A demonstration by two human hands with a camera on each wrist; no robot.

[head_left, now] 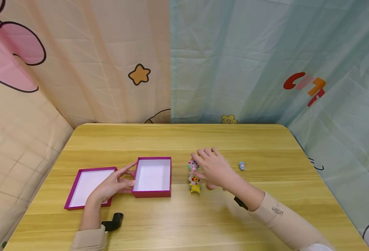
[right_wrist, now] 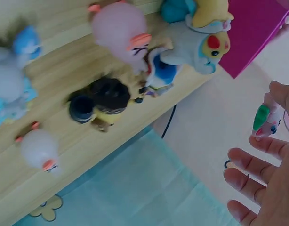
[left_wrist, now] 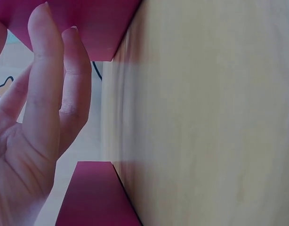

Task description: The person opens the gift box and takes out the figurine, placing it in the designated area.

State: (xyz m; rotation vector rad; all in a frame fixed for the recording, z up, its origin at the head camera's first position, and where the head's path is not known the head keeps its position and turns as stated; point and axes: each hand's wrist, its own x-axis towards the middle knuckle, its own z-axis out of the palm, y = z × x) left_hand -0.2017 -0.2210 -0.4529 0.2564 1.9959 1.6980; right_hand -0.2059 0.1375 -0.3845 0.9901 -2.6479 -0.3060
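My left hand (head_left: pixel 110 186) rests its fingertips against the outer left wall of an open magenta box (head_left: pixel 153 194) with a white inside. In the left wrist view the fingers (left_wrist: pixel 43 89) lie loosely extended along that wall. My right hand (head_left: pixel 214 167) pinches a small pink figurine (head_left: pixel 193 165) between thumb and forefinger, and the right wrist view shows a green patch on this figurine (right_wrist: pixel 263 117). Just below it in the head view stands a yellow figurine (head_left: pixel 195 186) with red cheeks. Several other figurines are mostly hidden under the right hand and forearm in the head view.
The box's shallow lid (head_left: pixel 74 188) lies inside-up at the left, partly under my left wrist. A small blue figurine (head_left: pixel 241 166) stands to the right. In the right wrist view there are also a round pink figurine (right_wrist: pixel 118 30) and a dark-haired one (right_wrist: pixel 109 96).
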